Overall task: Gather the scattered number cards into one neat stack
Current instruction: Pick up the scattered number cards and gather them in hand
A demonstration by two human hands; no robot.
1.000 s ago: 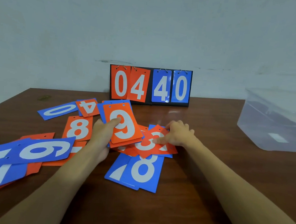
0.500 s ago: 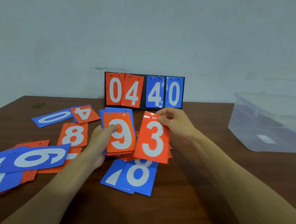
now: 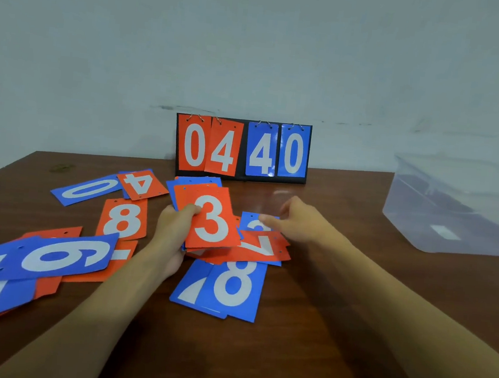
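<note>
On the brown counter [image 3: 304,331], a small stack of cards [image 3: 200,211] is pinched in the left hand [image 3: 173,236], thumb pressed on the orange 3 card [image 3: 209,218] on top. The right hand [image 3: 297,221] is held just above a blue card [image 3: 257,223] and an orange 7 card [image 3: 262,246], fingers loosely spread and blurred, gripping nothing. More cards are scattered flat: a blue 8 [image 3: 232,287] near the wrists, an orange 8 [image 3: 123,219], an orange 4 [image 3: 142,184], a blue 0 [image 3: 86,190] and a blue 9 [image 3: 58,257] to the left. A scoreboard [image 3: 241,148] is stood at the back; a clear tub [image 3: 453,208] at the right.
</note>
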